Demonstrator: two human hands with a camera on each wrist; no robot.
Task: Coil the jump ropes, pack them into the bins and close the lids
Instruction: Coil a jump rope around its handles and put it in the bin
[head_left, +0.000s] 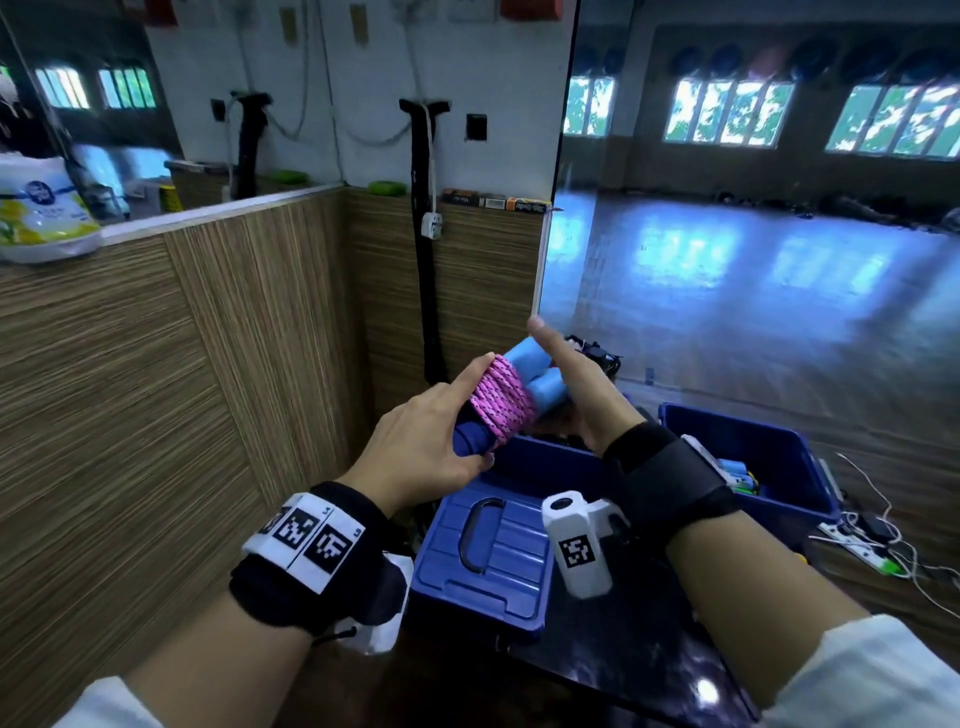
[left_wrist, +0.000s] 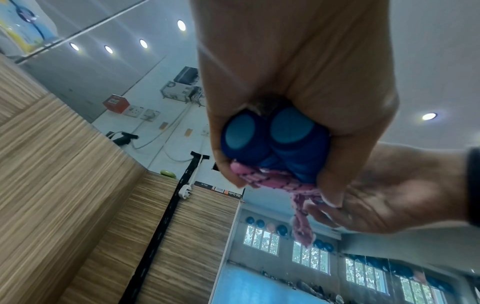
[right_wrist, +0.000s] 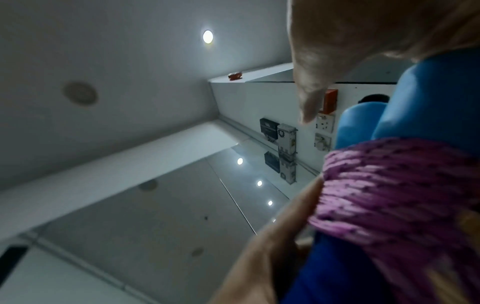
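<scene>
We see both hands raised above the bins; the left hand (head_left: 426, 436) has its fingers and thumb curled around the dark blue ends of the two handles (left_wrist: 270, 144), which lie side by side. The pink rope (head_left: 501, 402) is wound many times around the middle of the handles; the light blue ends (head_left: 535, 371) stick out beyond it. The right hand (head_left: 582, 395) is against the far side of the bundle; its thumb points up and straight; its other fingers are hidden, so we cannot tell if they grip. In the left wrist view a short loose piece of rope (left_wrist: 302, 216) hangs down beside the right palm. Below, a closed blue bin (head_left: 488, 551) shows its lid with a handle; an open blue bin (head_left: 753, 447) stands at the right, with some things inside.
</scene>
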